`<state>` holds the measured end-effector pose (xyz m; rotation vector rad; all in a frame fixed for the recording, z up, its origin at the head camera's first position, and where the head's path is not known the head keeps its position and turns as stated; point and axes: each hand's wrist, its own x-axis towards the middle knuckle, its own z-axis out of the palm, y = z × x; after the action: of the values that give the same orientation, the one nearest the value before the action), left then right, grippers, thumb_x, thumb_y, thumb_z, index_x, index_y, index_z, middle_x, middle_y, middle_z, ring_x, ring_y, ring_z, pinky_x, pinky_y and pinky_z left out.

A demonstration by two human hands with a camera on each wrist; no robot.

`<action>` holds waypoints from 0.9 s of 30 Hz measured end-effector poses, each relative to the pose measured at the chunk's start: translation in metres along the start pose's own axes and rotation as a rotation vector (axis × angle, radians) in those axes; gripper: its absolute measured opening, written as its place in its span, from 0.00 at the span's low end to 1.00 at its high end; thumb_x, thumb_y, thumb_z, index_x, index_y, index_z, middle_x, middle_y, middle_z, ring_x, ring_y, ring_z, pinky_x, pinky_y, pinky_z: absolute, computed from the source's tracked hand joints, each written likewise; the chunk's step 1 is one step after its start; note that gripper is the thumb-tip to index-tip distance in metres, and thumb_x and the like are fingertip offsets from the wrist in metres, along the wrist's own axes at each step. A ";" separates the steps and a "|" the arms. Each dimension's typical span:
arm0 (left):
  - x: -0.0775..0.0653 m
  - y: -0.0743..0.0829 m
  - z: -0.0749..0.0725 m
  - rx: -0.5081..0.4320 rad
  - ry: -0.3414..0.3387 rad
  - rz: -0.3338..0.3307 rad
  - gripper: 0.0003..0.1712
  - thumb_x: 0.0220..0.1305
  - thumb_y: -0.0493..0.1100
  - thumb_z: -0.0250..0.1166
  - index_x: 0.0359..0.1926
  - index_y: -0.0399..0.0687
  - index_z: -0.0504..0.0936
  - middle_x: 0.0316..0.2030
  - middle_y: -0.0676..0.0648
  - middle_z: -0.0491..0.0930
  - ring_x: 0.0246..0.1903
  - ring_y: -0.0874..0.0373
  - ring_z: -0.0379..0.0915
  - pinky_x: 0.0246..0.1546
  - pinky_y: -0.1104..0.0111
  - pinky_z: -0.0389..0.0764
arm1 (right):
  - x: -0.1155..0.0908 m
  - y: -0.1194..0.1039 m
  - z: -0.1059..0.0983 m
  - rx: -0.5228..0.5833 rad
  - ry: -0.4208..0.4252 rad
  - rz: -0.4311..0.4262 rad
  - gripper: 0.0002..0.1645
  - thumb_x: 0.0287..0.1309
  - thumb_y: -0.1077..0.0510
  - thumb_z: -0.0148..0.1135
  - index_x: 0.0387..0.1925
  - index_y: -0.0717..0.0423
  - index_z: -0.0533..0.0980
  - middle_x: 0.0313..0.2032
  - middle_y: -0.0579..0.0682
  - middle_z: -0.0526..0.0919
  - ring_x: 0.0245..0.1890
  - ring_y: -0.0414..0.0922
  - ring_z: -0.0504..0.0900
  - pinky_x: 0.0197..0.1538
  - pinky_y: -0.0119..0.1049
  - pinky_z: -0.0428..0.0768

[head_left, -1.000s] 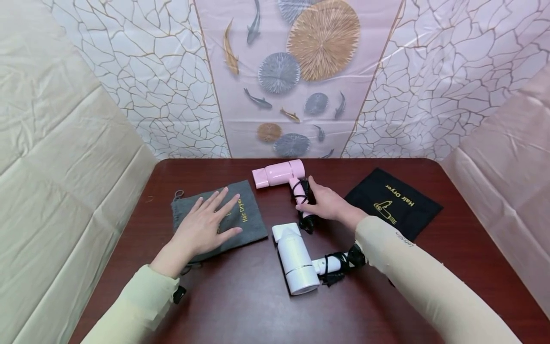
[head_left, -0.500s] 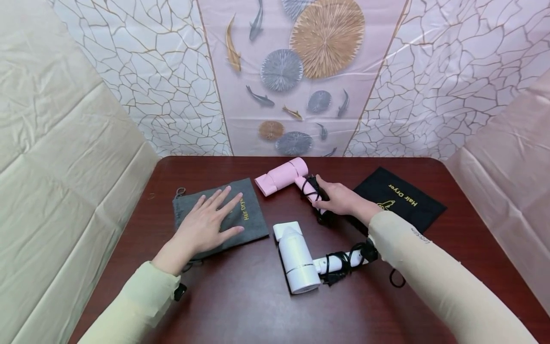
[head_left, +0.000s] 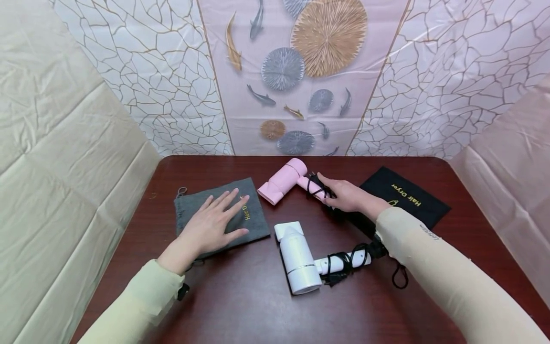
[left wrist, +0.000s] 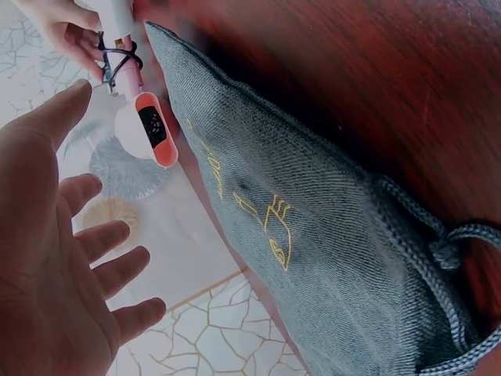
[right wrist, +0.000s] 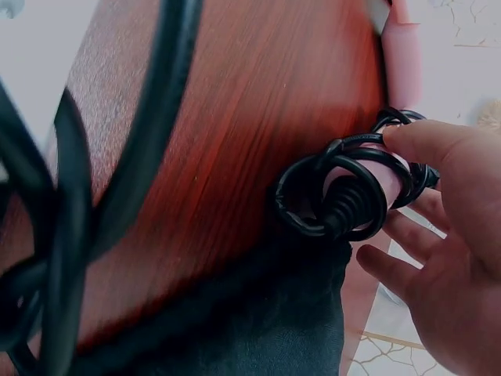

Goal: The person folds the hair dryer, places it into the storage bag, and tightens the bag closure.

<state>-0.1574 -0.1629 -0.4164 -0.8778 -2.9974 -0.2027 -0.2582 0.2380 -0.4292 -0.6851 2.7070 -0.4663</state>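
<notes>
My left hand (head_left: 208, 227) is over a grey drawstring pouch (head_left: 254, 215) printed with yellow "Hair Dryer" lettering. Its fingers are spread; in the left wrist view the palm (left wrist: 39, 274) stands apart from the cloth. At the table's far side, my right hand (head_left: 349, 195) grips the handle of a pink hair dryer (head_left: 283, 180), whose black cord (right wrist: 368, 160) is wound round that handle. In the right wrist view the thumb lies on the cord, with fingers round the far side. The handle's end is just over the edge of a black pouch (head_left: 408, 193).
A white hair dryer (head_left: 298, 260), its handle also wrapped in black cord, lies between the arms on the dark red table (head_left: 240, 306). My right forearm (head_left: 447, 258) passes beside its handle end. A patterned curtain (head_left: 292, 138) stands along the table's back edge.
My right hand has moved right with the pink dryer's handle, swinging its nozzle nearer me and bringing the handle to the black pouch. The left hand stays over the grey pouch.
</notes>
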 end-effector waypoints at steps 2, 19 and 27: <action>0.002 0.001 0.000 0.005 -0.003 0.013 0.49 0.72 0.69 0.64 0.85 0.57 0.60 0.83 0.40 0.56 0.81 0.40 0.55 0.78 0.38 0.57 | 0.000 0.000 -0.001 -0.013 0.004 -0.002 0.49 0.76 0.56 0.62 0.85 0.62 0.48 0.53 0.63 0.82 0.35 0.46 0.78 0.58 0.51 0.77; 0.010 0.003 -0.002 0.037 -0.024 0.062 0.48 0.72 0.68 0.66 0.84 0.57 0.61 0.83 0.40 0.58 0.81 0.42 0.55 0.78 0.39 0.58 | 0.009 0.001 -0.003 -0.075 0.043 -0.118 0.44 0.73 0.62 0.63 0.83 0.61 0.57 0.64 0.69 0.80 0.54 0.57 0.82 0.63 0.56 0.79; 0.008 0.001 0.000 0.035 -0.031 0.059 0.48 0.72 0.68 0.65 0.84 0.57 0.61 0.83 0.40 0.57 0.81 0.41 0.55 0.78 0.39 0.59 | 0.017 0.002 -0.003 -0.119 0.086 -0.176 0.40 0.74 0.65 0.62 0.82 0.62 0.60 0.70 0.69 0.75 0.66 0.62 0.80 0.66 0.58 0.78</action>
<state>-0.1639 -0.1577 -0.4163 -0.9729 -2.9891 -0.1372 -0.2744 0.2322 -0.4309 -0.9623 2.7849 -0.3857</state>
